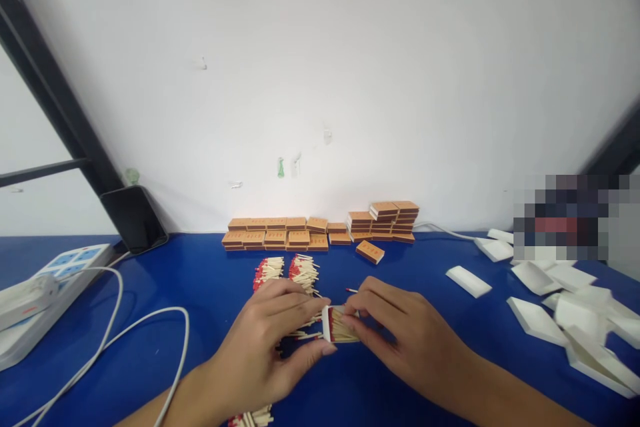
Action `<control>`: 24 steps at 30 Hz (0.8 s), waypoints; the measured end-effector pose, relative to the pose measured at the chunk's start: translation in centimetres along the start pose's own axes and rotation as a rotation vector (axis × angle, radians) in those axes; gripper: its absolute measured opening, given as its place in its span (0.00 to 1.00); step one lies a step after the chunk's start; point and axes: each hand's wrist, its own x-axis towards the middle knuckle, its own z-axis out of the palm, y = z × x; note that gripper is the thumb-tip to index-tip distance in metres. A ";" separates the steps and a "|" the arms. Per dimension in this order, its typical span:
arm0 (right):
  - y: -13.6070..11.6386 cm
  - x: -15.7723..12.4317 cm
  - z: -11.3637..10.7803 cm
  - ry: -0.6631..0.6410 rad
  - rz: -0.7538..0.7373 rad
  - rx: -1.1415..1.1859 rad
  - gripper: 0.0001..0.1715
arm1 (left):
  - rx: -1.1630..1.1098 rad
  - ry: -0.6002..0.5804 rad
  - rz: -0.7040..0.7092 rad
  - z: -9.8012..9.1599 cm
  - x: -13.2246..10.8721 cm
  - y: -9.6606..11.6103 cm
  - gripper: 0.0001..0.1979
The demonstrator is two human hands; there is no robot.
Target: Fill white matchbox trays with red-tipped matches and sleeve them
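Note:
My left hand [270,340] and my right hand [400,330] meet at the middle of the blue table [200,280]. Between them they pinch a small white matchbox tray [336,325] filled with red-tipped matches. The left thumb and fingers clamp its left end. The right fingers press on the matches from the right. Loose matches in piles [287,271] lie just beyond the left hand, and more matches [253,417] lie under my left wrist.
Stacked orange matchboxes [320,230] line the wall, with one single box [370,251] in front. Several empty white trays [560,307] are scattered at the right. A white power strip [45,287] with cables [125,333] and a dark phone [134,217] are at the left.

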 end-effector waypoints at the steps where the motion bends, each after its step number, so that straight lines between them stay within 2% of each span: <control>1: 0.0 0.0 -0.1 -0.007 -0.005 0.004 0.05 | -0.001 0.006 -0.002 0.0 0.0 0.0 0.23; 8: -0.2 0.0 -0.2 -0.021 -0.016 -0.012 0.08 | 0.004 0.059 -0.026 0.2 -0.2 -0.1 0.23; 13: -0.2 -0.1 0.1 -0.054 -0.007 0.014 0.09 | -0.008 0.020 -0.018 0.2 -0.2 -0.2 0.24; 19: -0.5 0.1 0.2 -0.021 0.069 0.089 0.06 | -0.014 0.030 -0.021 0.3 -0.3 0.0 0.22; 24: -1.0 0.3 -0.4 -0.007 0.031 0.096 0.07 | -0.029 0.073 -0.037 0.3 -0.1 0.3 0.21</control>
